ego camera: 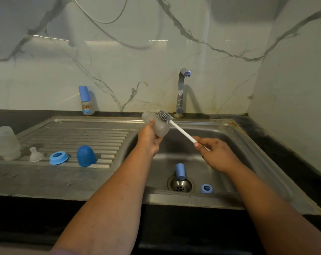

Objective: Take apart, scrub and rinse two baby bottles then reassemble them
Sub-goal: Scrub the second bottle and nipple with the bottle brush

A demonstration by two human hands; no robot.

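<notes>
The left hand (150, 137) holds a clear bottle body (157, 126) over the sink (235, 137), its fingers curled around the lower part and the thumb on the side. To the right, the right hand (216, 153) pinches the white handle of the bottle brush (174, 125); the grey bristle head touches the outside of the bottle, just above the left fingers. I judge this is the scrubbing step. Next, the brush probably must go inside the bottle mouth, which I cannot see. Far left of the fingers, on the steel drainboard (73, 129), lie a teat (35, 154), a blue ring (58, 158) and a blue cap (86, 155). The wall is marble-patterned.
</notes>
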